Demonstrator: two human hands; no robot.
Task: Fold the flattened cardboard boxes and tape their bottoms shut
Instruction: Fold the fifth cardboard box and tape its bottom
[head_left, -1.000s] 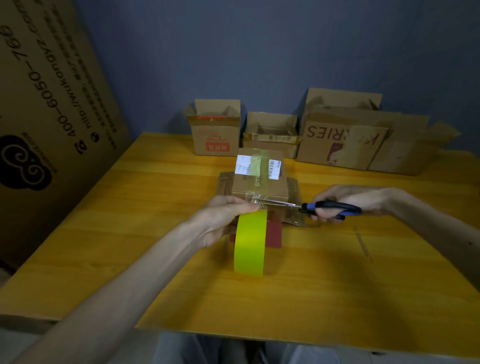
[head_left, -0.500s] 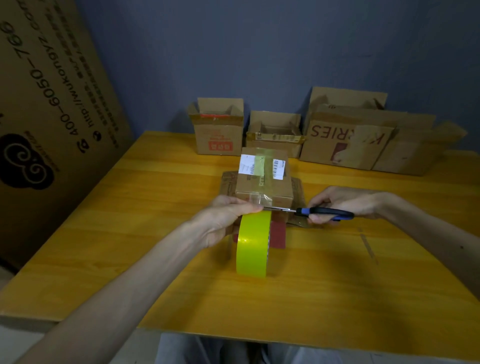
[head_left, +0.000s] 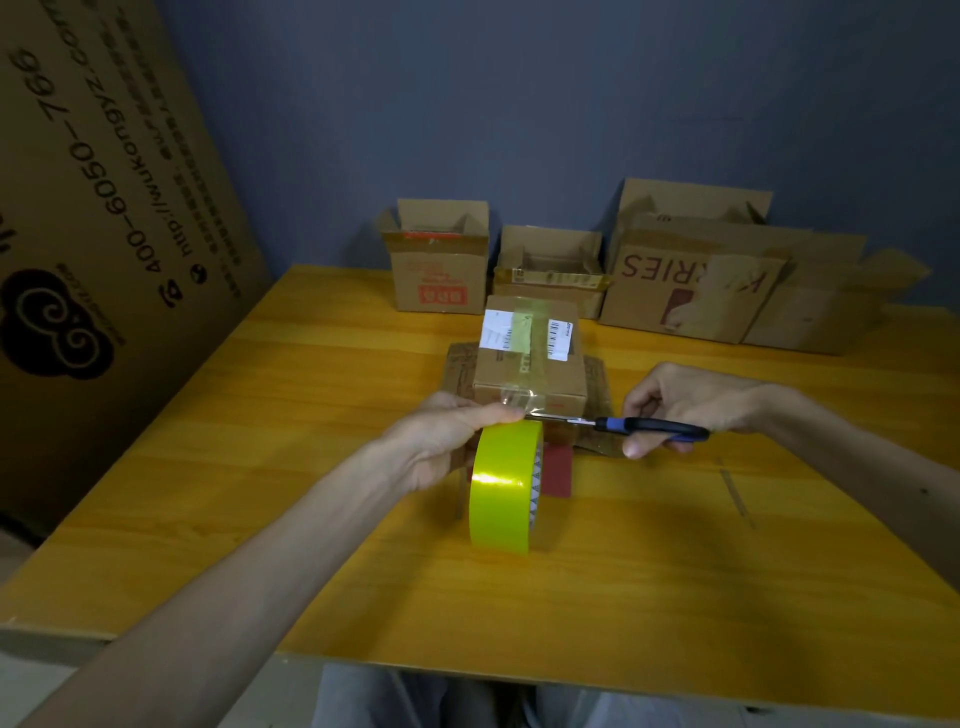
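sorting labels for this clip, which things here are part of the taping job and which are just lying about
In use:
left hand holding the yellow tape roll
right hand working the blue-handled scissors
small box being taped

Lying about:
open boxes along the wall
large printed carton at left

Yellow-green tape roll (head_left: 501, 488), blue-handled scissors (head_left: 649, 427), brown box (head_left: 530, 364) with white labels, on the orange-yellow table (head_left: 311, 415).
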